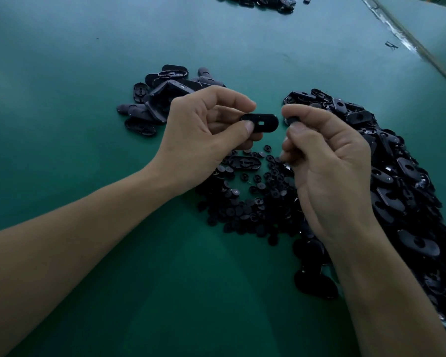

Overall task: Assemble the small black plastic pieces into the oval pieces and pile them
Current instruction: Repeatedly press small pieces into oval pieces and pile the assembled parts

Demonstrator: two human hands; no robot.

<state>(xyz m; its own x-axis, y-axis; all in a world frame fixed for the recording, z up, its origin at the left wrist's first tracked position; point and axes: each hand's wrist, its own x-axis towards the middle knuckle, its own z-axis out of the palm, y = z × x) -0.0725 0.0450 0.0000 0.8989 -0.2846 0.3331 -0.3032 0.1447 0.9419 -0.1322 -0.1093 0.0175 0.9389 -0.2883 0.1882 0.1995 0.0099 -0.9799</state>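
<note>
My left hand pinches a black oval piece between thumb and fingers, its square hole facing up. Just to its right, my right hand pinches a small black round piece at its fingertips, a short gap from the oval's end. Both hands hover above a scatter of small round pieces on the green table. A big heap of loose oval pieces lies on the right. A smaller pile of oval pieces lies behind my left hand.
The green table surface stretches left and near. One oval piece lies among the small rounds. Another dark pile sits at the far edge. The table's right edge runs diagonally at the upper right.
</note>
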